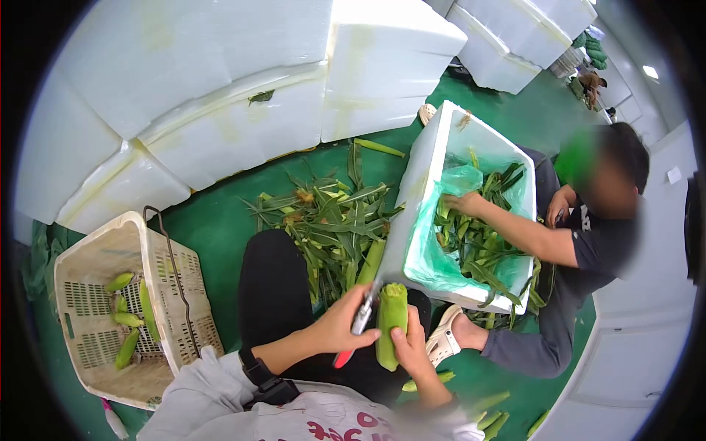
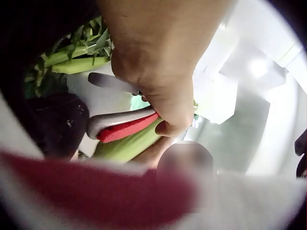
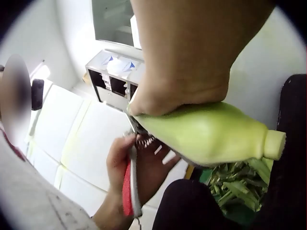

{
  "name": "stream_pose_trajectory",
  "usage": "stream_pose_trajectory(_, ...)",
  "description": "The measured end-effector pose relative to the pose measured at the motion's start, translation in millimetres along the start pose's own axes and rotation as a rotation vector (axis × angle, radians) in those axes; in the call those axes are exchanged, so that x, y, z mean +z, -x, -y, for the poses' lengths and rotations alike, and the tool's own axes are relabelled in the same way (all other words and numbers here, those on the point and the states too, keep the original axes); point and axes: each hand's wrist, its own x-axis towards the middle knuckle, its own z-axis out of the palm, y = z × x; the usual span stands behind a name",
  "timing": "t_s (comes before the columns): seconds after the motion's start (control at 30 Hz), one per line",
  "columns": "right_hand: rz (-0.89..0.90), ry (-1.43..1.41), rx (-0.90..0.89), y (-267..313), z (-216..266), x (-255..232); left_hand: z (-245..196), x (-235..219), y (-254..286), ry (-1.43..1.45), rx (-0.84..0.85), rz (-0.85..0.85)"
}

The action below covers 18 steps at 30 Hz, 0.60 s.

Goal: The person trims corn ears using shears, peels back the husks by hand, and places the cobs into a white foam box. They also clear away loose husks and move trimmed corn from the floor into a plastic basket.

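My left hand (image 1: 334, 327) holds pruning shears (image 1: 360, 321) with grey metal and red on the handles (image 2: 125, 130). Upright in my right hand (image 1: 417, 353) is a green ear of corn (image 1: 392, 327) in its husk, gripped with the thumb along its side. A blunt cut stalk end (image 3: 275, 144) shows on the corn in the right wrist view. The shears' blades are close beside the ear, overlapping its edge in that view. Part of the shears is hidden by the left palm.
Stripped husks (image 1: 342, 228) lie heaped beyond my knees. A white crate (image 1: 136, 235) holding several ears stands left. At right, another person (image 1: 544, 239) reaches into a foam box (image 1: 415, 213) lined with green plastic. White foam boxes (image 1: 257, 95) line the back; loose ears (image 1: 496, 426) lie lower right.
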Motion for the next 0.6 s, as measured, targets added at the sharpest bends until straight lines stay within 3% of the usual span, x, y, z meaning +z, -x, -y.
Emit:
stream_pose_trajectory(0.07, -0.089, -0.194, -0.042, 1, 3, 10, -15, -3, -1, 0.197, -0.065, -0.051)
stream_pose_trajectory(0.1, -0.139, -0.289, -0.065, 2, 5, 13, -11, 0, -2, 0.084, 0.041, -0.038)
stream_pose_trajectory(0.13, -0.157, -0.136, -0.182, -4, 14, 12, -11, 3, -2, -0.031, 0.15, -0.029)
stream_pose_trajectory(0.17, -0.173, 0.017, -0.302, -15, 27, 9, -17, 7, 6, -0.057, -0.032, 0.027)
stream_pose_trajectory(0.2, -0.188, 0.168, -0.421, -23, 38, 8, -10, 9, 9, -0.025, -0.075, -0.009)
stream_pose_trajectory(0.23, -0.234, 0.242, -0.404, -24, 44, 7, -13, 6, 10, -0.079, -0.091, -0.022)
stream_pose_trajectory(0.27, -0.365, 0.249, -0.474, -28, 54, 6, -16, 4, 11, -0.128, -0.111, -0.033)
stream_pose_trajectory(0.5, -0.231, 0.588, -0.748, -37, 103, -33, -15, -13, 8, -0.327, 0.219, -0.097)
stream_pose_trajectory(0.6, -0.129, 0.727, -0.679, -34, 127, -42, -18, -15, 5, -0.338, 0.297, -0.146)
